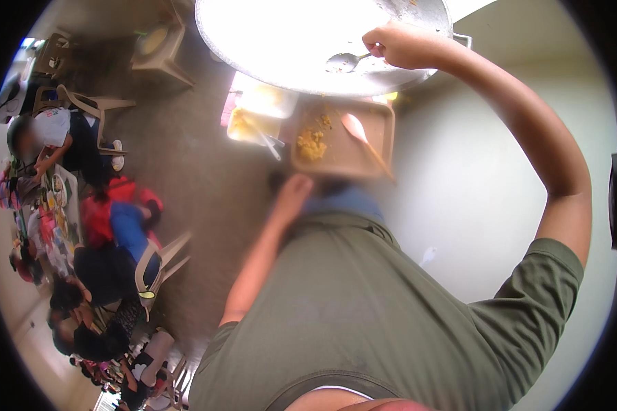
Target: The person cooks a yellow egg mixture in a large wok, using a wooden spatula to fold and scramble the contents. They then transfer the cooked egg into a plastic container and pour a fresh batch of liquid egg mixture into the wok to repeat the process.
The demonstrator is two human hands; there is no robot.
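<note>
Grasping a shiny silver metal spoon point(343, 63), the right hand point(399, 46) reaches over a large, round silver metal pot point(267, 74) at the top of my view, its fingers curled around the handle. The spoon's bowl lies within the pot's outline, though glare keeps me from telling whether it touches anything there. I judge the spoon light, stiff and hard to break, perhaps slippery if greasy; the handle is where I would hold it. Its long axis runs nearly sideways, bowl to the left and slightly lower, handle rising rightward. The left hand point(295, 195), blurred, is near a brown rectangular tray point(339, 164) bearing lumpy yellow food point(312, 147); I cannot tell its grip.
</note>
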